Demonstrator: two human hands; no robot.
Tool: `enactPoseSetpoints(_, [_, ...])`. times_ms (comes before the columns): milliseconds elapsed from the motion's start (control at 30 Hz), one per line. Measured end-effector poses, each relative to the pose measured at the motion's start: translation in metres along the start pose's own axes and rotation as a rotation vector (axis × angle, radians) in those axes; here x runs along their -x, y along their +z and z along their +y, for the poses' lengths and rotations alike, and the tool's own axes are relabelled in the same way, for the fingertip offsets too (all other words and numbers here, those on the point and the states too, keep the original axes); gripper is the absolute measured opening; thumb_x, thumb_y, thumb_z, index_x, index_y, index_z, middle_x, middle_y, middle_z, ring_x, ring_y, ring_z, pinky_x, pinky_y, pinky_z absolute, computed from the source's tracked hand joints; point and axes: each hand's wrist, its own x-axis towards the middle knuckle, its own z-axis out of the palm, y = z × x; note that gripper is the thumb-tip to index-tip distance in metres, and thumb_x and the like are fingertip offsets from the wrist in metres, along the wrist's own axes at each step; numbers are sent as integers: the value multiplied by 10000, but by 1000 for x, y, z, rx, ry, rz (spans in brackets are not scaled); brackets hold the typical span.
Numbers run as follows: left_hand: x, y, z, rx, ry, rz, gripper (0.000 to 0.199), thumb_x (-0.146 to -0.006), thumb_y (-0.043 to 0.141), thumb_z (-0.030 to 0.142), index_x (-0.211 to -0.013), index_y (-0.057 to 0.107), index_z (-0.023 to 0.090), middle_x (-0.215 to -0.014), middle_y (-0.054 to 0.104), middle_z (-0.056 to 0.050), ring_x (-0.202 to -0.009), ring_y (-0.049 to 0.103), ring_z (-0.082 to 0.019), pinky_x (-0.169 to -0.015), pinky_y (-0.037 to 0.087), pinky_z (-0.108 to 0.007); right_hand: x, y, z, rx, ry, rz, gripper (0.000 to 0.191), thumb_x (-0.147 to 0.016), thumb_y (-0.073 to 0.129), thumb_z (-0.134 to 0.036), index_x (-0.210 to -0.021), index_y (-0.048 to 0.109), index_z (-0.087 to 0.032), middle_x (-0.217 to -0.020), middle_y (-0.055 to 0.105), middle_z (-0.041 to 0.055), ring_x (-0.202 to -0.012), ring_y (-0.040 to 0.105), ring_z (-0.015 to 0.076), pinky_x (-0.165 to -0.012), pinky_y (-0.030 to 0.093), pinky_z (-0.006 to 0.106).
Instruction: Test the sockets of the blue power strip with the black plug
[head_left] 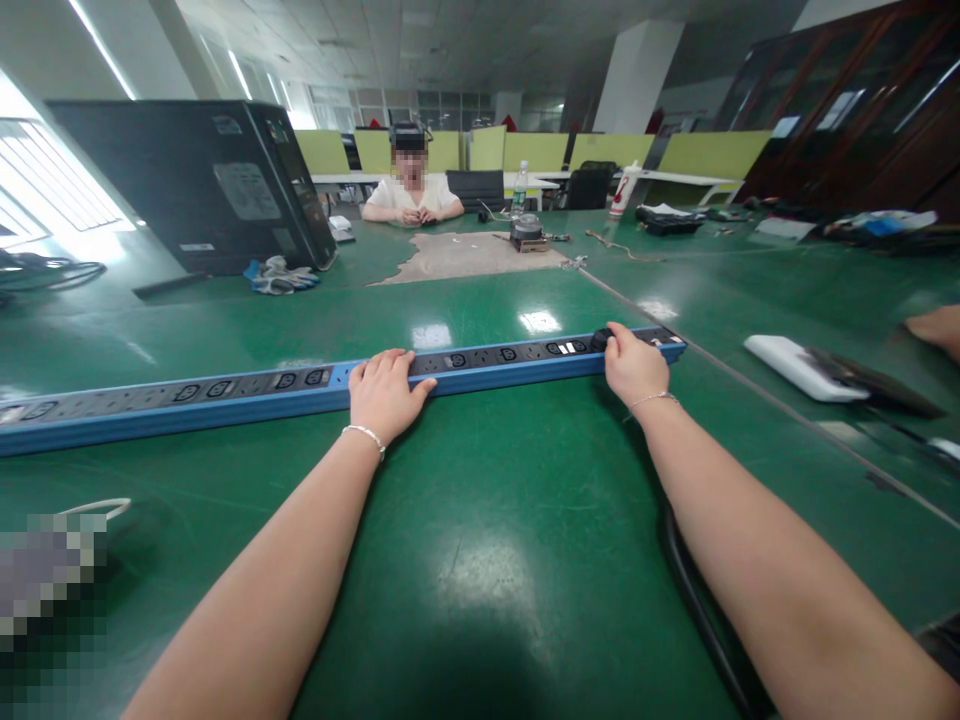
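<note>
A long blue power strip [180, 412] with a dark socket face lies across the green table from the left edge to right of centre. My left hand [386, 395] grips it near the middle, fingers over the far side and thumb along the near side. Toward the strip's right end, my right hand [637, 372] is closed on a black plug [601, 340] at the sockets. How deep the plug sits is hidden by my fingers. From below my right forearm a thick black cable [697, 600] runs toward me.
A black computer case [247, 190] and gloves [279, 276] stand far left. Across the table sits a person [411, 195], hands together. Behind the strip are a bottle [520, 190] and a small round device [526, 232]. A white object [802, 368] lies right, near another person's arm [937, 328].
</note>
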Motion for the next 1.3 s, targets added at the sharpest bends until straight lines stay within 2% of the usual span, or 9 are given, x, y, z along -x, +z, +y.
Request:
enactPoseSetpoints(100, [0, 1, 0, -3, 2, 5, 521, -847, 429, 518, -1247, 526, 198, -1321, 539, -107, -1232, 443, -292, -1032, 273, -461, -3, -7, -8, -139, 27, 194, 509, -911, 258, -301, -1346, 476, -150, -1127, 656, 149, -1011, 614, 278, -878, 445, 409])
enactPoseSetpoints(133, [1, 1, 0, -6, 4, 7, 516, -846, 430, 517, -1244, 527, 202, -1319, 541, -105, -1230, 444, -291, -1031, 274, -459, -3, -9, -13, -182, 27, 215, 510, -911, 253, -298, -1345, 476, -146, -1148, 648, 144, -1025, 608, 271, -889, 441, 401])
enactPoseSetpoints(200, [1, 1, 0, -11, 4, 11, 510, -846, 431, 518, -1239, 530, 208, -1316, 545, -99, -1226, 448, -287, -1030, 275, -456, -2, -10, -25, -255, -17, 146, 492, -905, 276, -308, -1305, 522, -158, -1167, 645, 122, -1033, 604, 258, -897, 442, 383])
enactPoseSetpoints(333, [0, 1, 0, -3, 0, 16, 511, -844, 433, 518, -1238, 530, 207, -1315, 546, -101, -1225, 448, -285, -1033, 269, -460, 7, -2, -49, -322, -134, -93, 448, -891, 333, -322, -1227, 595, -186, -1160, 658, 80, -1034, 606, 239, -903, 449, 356])
enactPoseSetpoints(433, [0, 1, 0, 9, 2, 19, 513, -839, 441, 517, -1235, 532, 203, -1311, 548, -103, -1224, 447, -288, -1031, 267, -460, 12, 1, -60, -288, -143, -163, 445, -897, 339, -333, -1245, 584, -202, -1149, 665, 74, -1019, 616, 241, -901, 450, 352])
enactPoseSetpoints(600, [0, 2, 0, 21, -4, 17, 506, -840, 439, 508, -1236, 532, 207, -1313, 545, -106, -1234, 438, -289, -1031, 259, -466, 17, -4, -72, -156, -143, -228, 448, -914, 321, -336, -1292, 537, -230, -1088, 685, 89, -974, 635, 262, -856, 459, 366])
enactPoseSetpoints(833, [0, 3, -1, 12, 6, 37, 498, -837, 453, 508, -1217, 543, 199, -1309, 551, -99, -1231, 446, -275, -1028, 269, -460, 25, -14, -93, 79, -106, -279, 480, -936, 271, -403, -1312, 503, -216, -951, 693, 170, -892, 652, 304, -796, 458, 425])
enactPoseSetpoints(1067, [0, 3, 0, 7, 11, 42, 503, -839, 455, 513, -1219, 542, 195, -1304, 558, -103, -1230, 446, -268, -1018, 285, -462, 28, -14, -103, 229, -170, -302, 433, -929, 261, -309, -1255, 525, -202, -906, 687, 181, -837, 665, 298, -716, 477, 402])
enactPoseSetpoints(1300, [1, 2, -1, 8, 13, 39, 510, -841, 444, 519, -1224, 539, 196, -1314, 549, -101, -1238, 442, -270, -1029, 278, -463, 35, -13, -111, 290, -208, -311, 440, -919, 260, -234, -1301, 465, -157, -897, 681, 195, -803, 675, 264, -700, 481, 361])
